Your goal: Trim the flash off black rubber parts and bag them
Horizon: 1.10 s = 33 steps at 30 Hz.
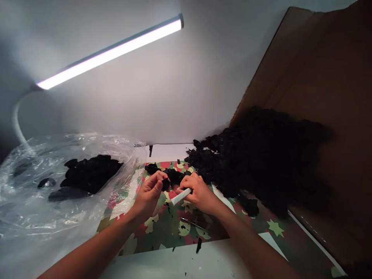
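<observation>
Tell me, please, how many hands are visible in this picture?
2. The left hand is over the patterned sheet, holding a small black piece. The right hand is beside the left one, holding a light-coloured stick. No other hand shows.

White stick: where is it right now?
In the head view, the white stick is below centre, held in the right hand, its free end angled down-left, over the patterned sheet and right of the left hand.
</observation>
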Available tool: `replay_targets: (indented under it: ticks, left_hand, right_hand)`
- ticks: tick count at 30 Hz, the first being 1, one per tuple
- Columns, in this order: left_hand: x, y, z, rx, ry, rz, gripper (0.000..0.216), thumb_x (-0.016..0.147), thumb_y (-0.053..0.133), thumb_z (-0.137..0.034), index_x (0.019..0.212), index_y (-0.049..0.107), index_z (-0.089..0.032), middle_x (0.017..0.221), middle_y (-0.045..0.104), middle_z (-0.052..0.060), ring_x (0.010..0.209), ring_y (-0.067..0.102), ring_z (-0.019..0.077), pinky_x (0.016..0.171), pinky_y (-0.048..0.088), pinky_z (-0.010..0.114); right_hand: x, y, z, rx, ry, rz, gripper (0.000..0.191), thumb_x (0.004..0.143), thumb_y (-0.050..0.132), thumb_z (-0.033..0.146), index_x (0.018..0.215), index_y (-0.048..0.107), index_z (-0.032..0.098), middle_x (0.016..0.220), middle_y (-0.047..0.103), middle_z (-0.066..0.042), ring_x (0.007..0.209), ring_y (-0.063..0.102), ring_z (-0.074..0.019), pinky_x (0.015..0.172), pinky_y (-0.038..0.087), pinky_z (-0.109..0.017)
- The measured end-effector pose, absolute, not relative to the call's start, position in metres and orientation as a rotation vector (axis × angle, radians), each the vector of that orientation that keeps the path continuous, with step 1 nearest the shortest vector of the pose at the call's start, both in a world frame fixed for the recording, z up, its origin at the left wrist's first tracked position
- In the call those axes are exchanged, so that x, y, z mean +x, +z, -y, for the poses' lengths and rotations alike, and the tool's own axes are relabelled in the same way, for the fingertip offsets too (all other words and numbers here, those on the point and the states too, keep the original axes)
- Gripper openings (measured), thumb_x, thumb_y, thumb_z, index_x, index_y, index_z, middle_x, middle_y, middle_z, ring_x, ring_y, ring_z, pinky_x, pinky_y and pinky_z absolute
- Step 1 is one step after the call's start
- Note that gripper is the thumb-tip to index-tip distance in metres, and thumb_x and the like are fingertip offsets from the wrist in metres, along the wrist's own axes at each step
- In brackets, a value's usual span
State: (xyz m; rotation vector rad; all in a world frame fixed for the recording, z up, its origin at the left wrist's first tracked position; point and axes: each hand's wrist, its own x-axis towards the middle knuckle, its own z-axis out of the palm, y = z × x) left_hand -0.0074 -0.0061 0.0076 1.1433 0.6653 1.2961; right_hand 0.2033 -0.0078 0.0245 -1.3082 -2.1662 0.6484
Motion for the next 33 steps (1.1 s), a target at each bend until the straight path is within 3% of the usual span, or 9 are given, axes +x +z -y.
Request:
replay_targets:
  ticks: [1,4,10,15,18,23,26,29,33]
  left_hand:
    - [-0.007,0.005,0.004,1.121,1.302,-0.656,0.044,0.080,0.078,-0.054,0.069,0.056,-0.018,0.089,0.054,0.004,0.080,0.049,0.0178,0.074,0.043,0.028]
    - [-0.006,0.000,0.004,1.135,1.275,-0.641,0.039,0.079,0.081,-0.048,0.071,0.059,-0.017,0.095,0.058,0.006,0.085,0.055,0.0189,0.081,0.046,0.030]
    - [-0.004,0.005,0.018,1.306,1.157,-0.688,0.027,0.086,0.076,-0.037,0.077,0.058,-0.018,0.113,0.067,0.010,0.105,0.062,0.0257,0.091,0.049,0.035]
    - [0.000,0.013,0.026,1.318,1.132,-0.682,0.020,0.085,0.077,-0.030,0.093,0.061,-0.021,0.111,0.068,0.007,0.102,0.066,0.0231,0.086,0.054,0.033]
    - [0.001,0.015,0.026,1.360,1.161,-0.706,0.034,0.083,0.079,-0.023,0.112,0.063,-0.027,0.108,0.065,0.005,0.100,0.068,0.0213,0.086,0.058,0.033]
    - [0.000,0.017,0.025,1.479,1.157,-0.865,0.017,0.080,0.080,-0.024,0.095,0.072,-0.021,0.100,0.064,0.006,0.096,0.067,0.0212,0.080,0.060,0.032]
    - [-0.001,0.015,0.025,1.425,1.176,-0.889,0.022,0.077,0.084,-0.025,0.093,0.071,-0.019,0.098,0.067,0.006,0.092,0.069,0.0215,0.083,0.060,0.034]
    - [-0.003,0.012,0.024,1.376,1.173,-0.880,0.024,0.076,0.085,-0.026,0.093,0.071,-0.017,0.097,0.070,0.006,0.089,0.070,0.0203,0.081,0.059,0.033]
    - [-0.004,0.012,0.020,1.277,1.193,-0.837,0.025,0.073,0.087,-0.026,0.088,0.069,-0.017,0.093,0.070,0.005,0.083,0.069,0.0182,0.074,0.059,0.030]
  right_hand:
    - [0.202,0.024,0.010,-1.288,0.658,2.185,0.007,0.086,0.075,0.024,0.080,0.078,0.025,0.094,0.074,-0.002,0.092,0.053,-0.0230,0.082,0.035,-0.037]
    - [0.201,0.026,0.015,-1.272,0.665,2.123,0.012,0.085,0.074,0.021,0.092,0.081,0.028,0.106,0.075,-0.004,0.098,0.053,-0.0262,0.087,0.036,-0.041]
    - [0.192,0.043,0.029,-1.230,0.984,1.730,0.030,0.094,0.059,0.035,0.070,0.066,0.020,0.069,0.064,0.001,0.068,0.052,-0.0170,0.065,0.038,-0.029]
    - [0.183,0.044,0.037,-1.262,1.100,1.660,0.032,0.091,0.062,0.045,0.072,0.062,0.020,0.067,0.057,0.002,0.064,0.048,-0.0144,0.060,0.035,-0.027]
    - [0.184,0.041,0.036,-1.262,1.035,1.673,0.036,0.094,0.059,0.049,0.072,0.062,0.020,0.070,0.058,0.001,0.065,0.049,-0.0153,0.061,0.036,-0.028]
    - [0.190,0.042,0.037,-1.092,0.853,1.530,0.051,0.105,0.034,0.054,0.085,0.070,0.024,0.099,0.066,-0.006,0.094,0.059,-0.0221,0.084,0.044,-0.033]
    - [0.194,0.044,0.040,-1.073,0.925,1.453,0.061,0.106,0.026,0.057,0.083,0.072,0.024,0.093,0.066,-0.006,0.082,0.061,-0.0210,0.078,0.047,-0.034]
    - [0.196,0.047,0.041,-1.066,1.073,1.469,0.049,0.104,0.040,0.056,0.086,0.073,0.024,0.078,0.067,-0.004,0.069,0.062,-0.0190,0.070,0.049,-0.033]
    - [0.196,0.049,0.041,-1.067,1.078,1.542,0.020,0.091,0.071,0.043,0.094,0.073,0.023,0.085,0.073,-0.004,0.079,0.069,-0.0210,0.071,0.053,-0.031]
